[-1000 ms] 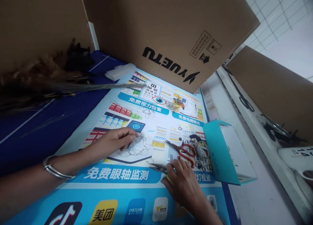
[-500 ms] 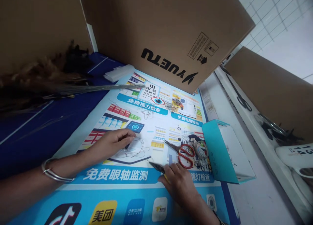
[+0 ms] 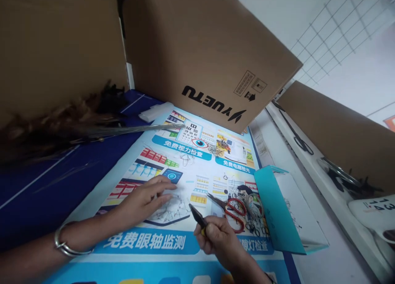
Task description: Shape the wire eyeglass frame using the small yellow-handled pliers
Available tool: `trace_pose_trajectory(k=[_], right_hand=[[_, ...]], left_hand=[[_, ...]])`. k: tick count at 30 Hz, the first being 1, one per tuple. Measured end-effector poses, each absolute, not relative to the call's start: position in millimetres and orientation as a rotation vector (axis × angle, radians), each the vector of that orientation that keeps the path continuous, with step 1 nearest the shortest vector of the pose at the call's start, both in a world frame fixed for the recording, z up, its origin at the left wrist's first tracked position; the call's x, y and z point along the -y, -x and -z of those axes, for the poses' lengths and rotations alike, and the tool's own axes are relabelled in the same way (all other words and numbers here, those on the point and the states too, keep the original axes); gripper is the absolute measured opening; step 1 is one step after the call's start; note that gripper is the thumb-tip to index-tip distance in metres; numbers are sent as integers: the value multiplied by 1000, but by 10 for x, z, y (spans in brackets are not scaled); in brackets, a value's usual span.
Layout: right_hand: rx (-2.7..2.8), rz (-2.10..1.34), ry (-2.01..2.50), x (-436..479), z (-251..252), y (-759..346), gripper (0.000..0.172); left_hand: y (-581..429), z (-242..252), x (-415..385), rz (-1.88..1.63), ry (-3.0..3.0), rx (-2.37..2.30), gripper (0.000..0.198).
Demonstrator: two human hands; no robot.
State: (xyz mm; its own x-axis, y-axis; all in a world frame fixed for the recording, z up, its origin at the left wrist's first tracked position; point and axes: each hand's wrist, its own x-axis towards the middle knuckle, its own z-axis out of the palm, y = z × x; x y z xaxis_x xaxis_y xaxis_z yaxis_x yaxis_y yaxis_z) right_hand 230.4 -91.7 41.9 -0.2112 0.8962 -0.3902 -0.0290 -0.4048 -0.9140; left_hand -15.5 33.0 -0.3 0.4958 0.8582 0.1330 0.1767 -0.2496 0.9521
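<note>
My left hand (image 3: pixel 151 197) hovers low over the printed sheet with its fingers apart and nothing visible between them. Just below its fingertips lies a tangle of thin wire pieces (image 3: pixel 174 208). My right hand (image 3: pixel 216 236) is wrapped round a pair of dark-jawed pliers (image 3: pixel 197 217) with a bit of yellow handle showing. Their jaws point up and left, toward the wire tangle. Beyond the right hand lie red-handled scissors (image 3: pixel 236 210), a coil of wire (image 3: pixel 254 205) and a heap of small wire loops (image 3: pixel 256 226).
An open teal box (image 3: pixel 277 216) stands at the right with small wire bits inside. A large cardboard box (image 3: pixel 197 49) rises at the back. Long thin strands and dark feathery bundles (image 3: pixel 61 123) lie at the left. A white mug (image 3: pixel 373 214) is at far right.
My left fingers have parted from a pinch above the wire tangle. My right hand has turned, lifting the pliers' jaws more upright. The view has tilted upward slightly.
</note>
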Motion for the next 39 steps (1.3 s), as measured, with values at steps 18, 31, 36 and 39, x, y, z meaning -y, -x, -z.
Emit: trace_pose_trajectory(k=[18, 31, 36, 39], right_hand=[[1525, -1185, 1482, 654, -337, -1937, 36], [1903, -192, 1575, 780, -225, -1788, 39], [1904, -159, 1576, 765, -201, -1821, 36], [1923, -164, 1580, 753, -217, -1881, 38]], left_hand=[[-26, -166, -97, -827, -734, -761, 28], [-134, -242, 94, -923, -588, -695, 20], [-112, -282, 109, -891, -648, -708, 25], [-84, -315, 89, -888, -718, -711, 26]])
